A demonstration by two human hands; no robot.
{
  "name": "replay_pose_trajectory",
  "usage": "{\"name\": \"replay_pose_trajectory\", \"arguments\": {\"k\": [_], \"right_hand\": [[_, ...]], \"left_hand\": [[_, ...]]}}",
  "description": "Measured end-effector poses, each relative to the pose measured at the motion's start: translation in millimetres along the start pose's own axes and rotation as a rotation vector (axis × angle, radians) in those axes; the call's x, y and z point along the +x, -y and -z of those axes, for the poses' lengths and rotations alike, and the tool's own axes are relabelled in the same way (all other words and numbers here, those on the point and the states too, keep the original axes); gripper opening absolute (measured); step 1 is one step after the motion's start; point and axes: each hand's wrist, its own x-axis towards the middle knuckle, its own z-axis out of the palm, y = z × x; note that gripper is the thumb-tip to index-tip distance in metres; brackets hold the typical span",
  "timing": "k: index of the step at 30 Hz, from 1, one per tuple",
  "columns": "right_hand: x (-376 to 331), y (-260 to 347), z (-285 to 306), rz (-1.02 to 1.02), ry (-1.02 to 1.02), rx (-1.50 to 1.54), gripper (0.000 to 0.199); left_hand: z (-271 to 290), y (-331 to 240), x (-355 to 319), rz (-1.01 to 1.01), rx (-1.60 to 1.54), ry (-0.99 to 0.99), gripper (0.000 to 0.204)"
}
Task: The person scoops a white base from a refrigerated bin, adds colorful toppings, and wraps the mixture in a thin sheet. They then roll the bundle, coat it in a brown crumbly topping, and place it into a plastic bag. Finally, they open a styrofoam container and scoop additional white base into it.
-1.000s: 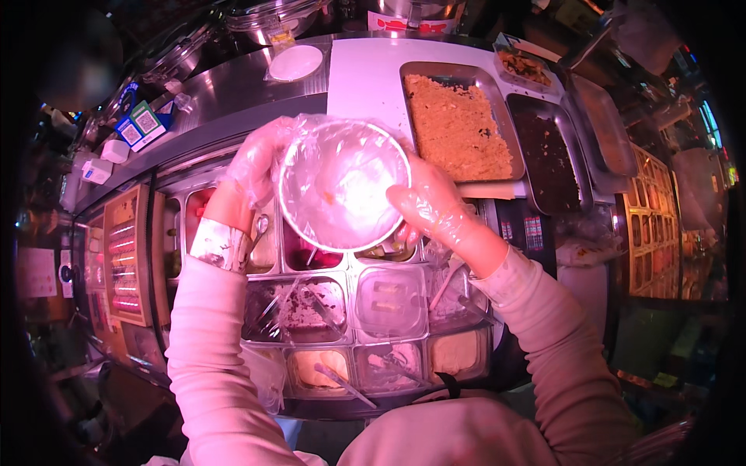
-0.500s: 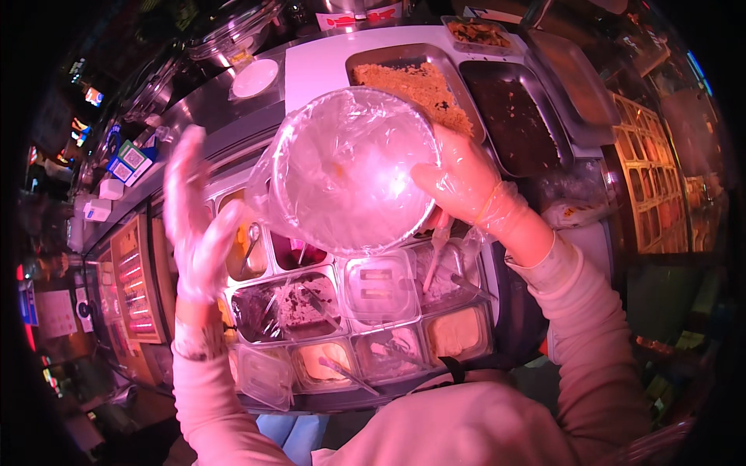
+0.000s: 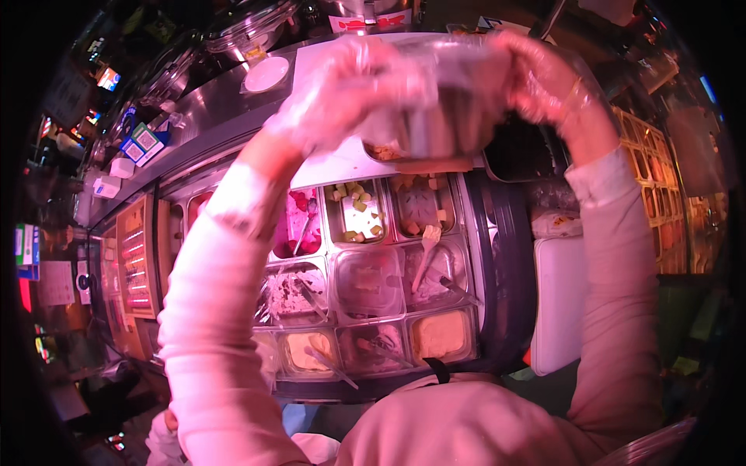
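Clear plastic container [image 3: 439, 116], blurred, raised above the topping counter [image 3: 497, 256] near the top of the view, gripped between 2 gloved hands: left hand [image 3: 350, 89] curled around its left side, fingers [image 3: 388, 74] folded over the upper edge, right hand [image 3: 540, 74] closed on its right side, fingers [image 3: 505, 58] wrapped over the rim. Below, rows of rectangular tubs: pink filling [image 3: 299, 221], yellow cubes [image 3: 353, 210], pale cream [image 3: 439, 334], several with spoons. Round white lid [image 3: 266, 74] on the steel shelf behind.
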Motion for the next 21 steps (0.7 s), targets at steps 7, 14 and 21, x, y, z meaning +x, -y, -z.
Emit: {"name": "replay_pose_trajectory", "arguments": {"k": [7, 14, 21], "right_hand": [[43, 19, 1, 0.059, -0.064, -0.129, 0.048], [71, 16, -16, 0.115, -0.463, -0.594, 0.071], [59, -40, -22, 0.379, -0.1, -0.021, 0.041]], "left_hand": [[-20, 144, 48, -0.062, -1.314, -0.494, 0.026], [-42, 141, 41, -0.1, -0.175, -0.599, 0.041], [6, 36, 6, -0.198, -0.744, -0.311, 0.04]]}}
